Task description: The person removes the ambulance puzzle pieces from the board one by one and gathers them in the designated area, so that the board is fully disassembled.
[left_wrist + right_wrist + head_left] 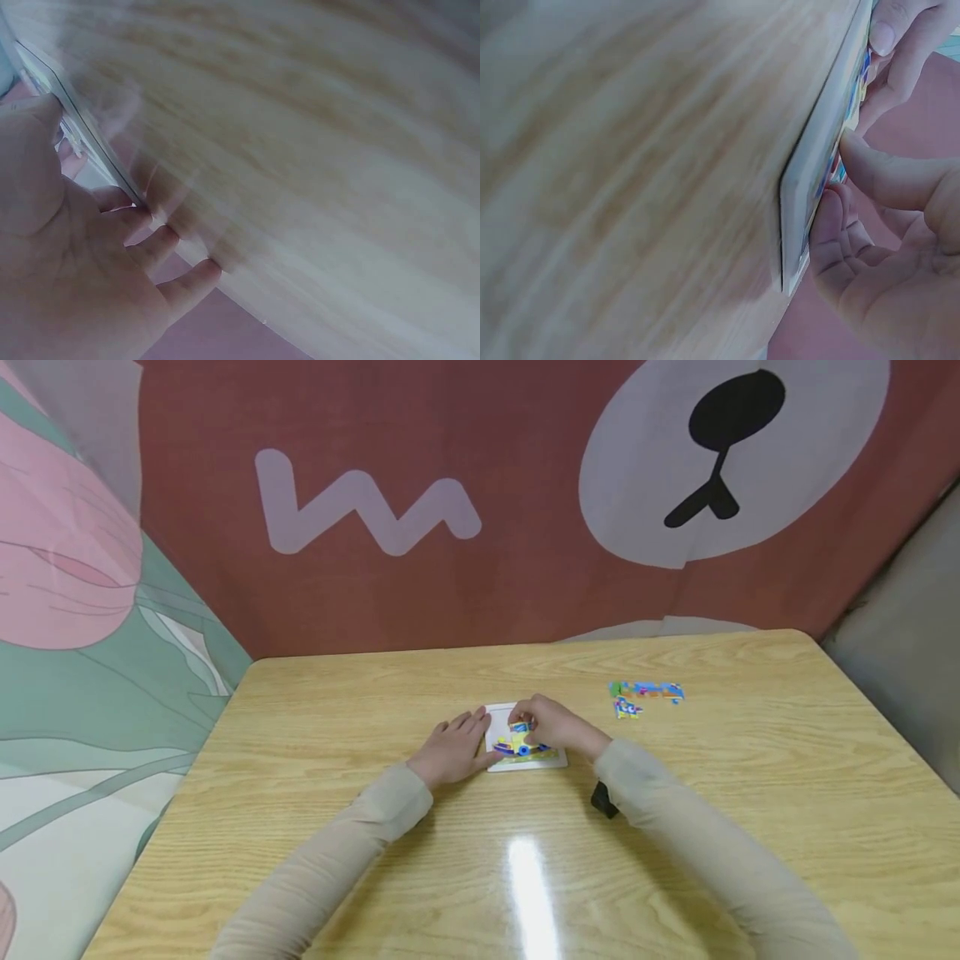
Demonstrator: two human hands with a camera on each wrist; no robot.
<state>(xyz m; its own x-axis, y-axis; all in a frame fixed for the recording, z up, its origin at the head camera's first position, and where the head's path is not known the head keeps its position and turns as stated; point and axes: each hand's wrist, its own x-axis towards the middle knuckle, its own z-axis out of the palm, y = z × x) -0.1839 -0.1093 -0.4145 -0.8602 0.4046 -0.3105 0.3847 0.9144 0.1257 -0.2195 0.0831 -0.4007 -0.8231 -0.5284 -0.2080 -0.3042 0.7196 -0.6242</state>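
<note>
A small white-framed puzzle board (555, 763) lies flat on the table, its assembled part showing a yellow vehicle with a blue wheel. My left hand (453, 747) rests with straight fingers along the board's left edge, its thumb over the lower left corner. In the left wrist view the fingertips (202, 271) touch the table beside that edge. Over the upper right of the board, my right hand (553, 724) pinches a small puzzle piece between thumb and fingers. The right wrist view shows a bit of this puzzle piece (839, 173), red and light blue, down at the board's surface; the fingers hide most of it.
Several loose colourful puzzle pieces (648, 691) lie in a group farther back to the right on the wooden table (337, 710). A black object (603, 800) shows beneath the right wrist. A printed cloth (420, 602) hangs behind the table's far edge.
</note>
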